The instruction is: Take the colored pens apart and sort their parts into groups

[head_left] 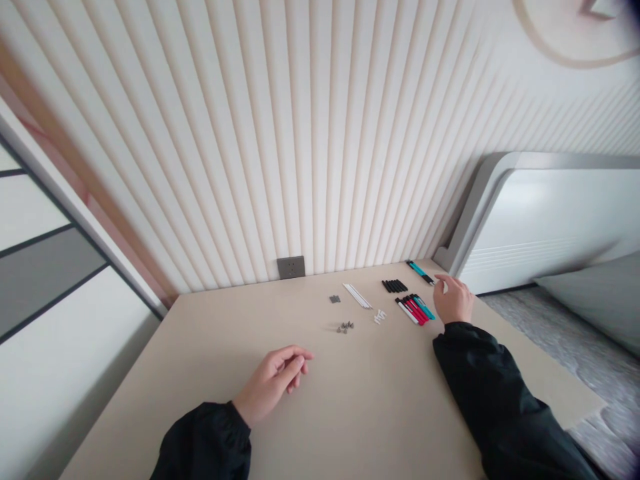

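My right hand (454, 299) is at the right side of the table, its thumb and forefinger curled together at the near end of a teal and black pen (420, 272). That pen lies slanted near the back edge. Just left of this hand are several pen barrels (415, 309) in white, red and teal, side by side. Behind them sits a row of short black tubes, perhaps pen grips (395, 286). My left hand (277, 380) rests low over the table, fingers loosely bent and apart, with nothing seen in it.
Thin white sticks like refills (357, 296), small white pieces (380, 317), metal cone-shaped tips (345, 327) and a little grey heap (335, 299) lie mid-table. Behind is a ribbed wall with a dark socket (291, 267). A bed headboard (550, 220) and pillow (600, 300) stand right.
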The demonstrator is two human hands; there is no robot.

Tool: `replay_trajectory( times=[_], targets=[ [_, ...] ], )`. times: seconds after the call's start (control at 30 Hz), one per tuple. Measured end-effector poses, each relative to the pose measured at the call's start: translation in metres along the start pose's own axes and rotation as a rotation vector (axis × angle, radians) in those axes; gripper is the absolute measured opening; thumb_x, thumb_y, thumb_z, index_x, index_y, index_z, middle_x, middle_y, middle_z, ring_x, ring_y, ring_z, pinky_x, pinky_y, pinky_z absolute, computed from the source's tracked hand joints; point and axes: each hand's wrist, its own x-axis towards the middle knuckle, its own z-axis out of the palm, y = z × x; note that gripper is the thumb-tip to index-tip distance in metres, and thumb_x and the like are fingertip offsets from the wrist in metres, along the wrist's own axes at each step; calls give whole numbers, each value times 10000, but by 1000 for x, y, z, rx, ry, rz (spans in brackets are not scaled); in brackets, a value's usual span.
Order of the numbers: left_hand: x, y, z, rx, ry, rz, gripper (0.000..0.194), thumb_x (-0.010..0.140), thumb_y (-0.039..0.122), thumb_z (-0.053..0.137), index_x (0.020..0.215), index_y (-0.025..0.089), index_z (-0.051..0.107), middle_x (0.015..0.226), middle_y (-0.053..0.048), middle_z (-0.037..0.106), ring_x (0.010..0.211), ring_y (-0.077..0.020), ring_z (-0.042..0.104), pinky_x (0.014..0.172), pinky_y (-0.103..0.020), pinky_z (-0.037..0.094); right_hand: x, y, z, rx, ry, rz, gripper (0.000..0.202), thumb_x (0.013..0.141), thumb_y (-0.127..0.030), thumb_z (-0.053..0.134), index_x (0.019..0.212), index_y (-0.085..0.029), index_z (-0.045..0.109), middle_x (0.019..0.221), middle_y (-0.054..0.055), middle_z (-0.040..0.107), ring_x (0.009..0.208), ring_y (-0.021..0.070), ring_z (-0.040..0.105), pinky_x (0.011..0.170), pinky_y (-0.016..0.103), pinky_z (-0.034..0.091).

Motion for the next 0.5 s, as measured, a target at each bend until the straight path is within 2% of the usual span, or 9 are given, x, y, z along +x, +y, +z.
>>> replay_trajectory(
  times=[0.13,0.3,0.4,0.5],
  targets=[
    [-1,0,0,-1,-9,13,368,871,460,519,976,129,641,766,-30,575,576,-105,483,498,-221,384,-29,-35,-8,63,-78,-123,297,862,-240,391,1014,-224,647,1103,64,648,1047,243,526,906,365,345],
    [-1,0,0,12,-35,15,365,859,456,529,976,128,638,767,-26,574,580,-103,479,500,-216,379,-64,-80,1,57,-253,-280,256,855,-237,451,968,-232,681,1096,55,651,1028,233,526,889,358,339],
    [-1,-2,-1,25,-41,24,355,858,445,527,980,129,634,766,-22,573,570,-99,471,504,-217,377,-71,-93,8,24,-278,-296,243,847,-220,478,958,-221,694,1084,57,650,1028,235,522,898,360,323],
    [-1,-5,-1,41,-52,35,346,869,435,512,979,129,633,774,-25,577,577,-101,476,508,-218,378,-70,-92,12,9,-281,-288,240,841,-221,494,963,-214,700,1077,64,652,1029,244,521,898,367,319]
  ],
)
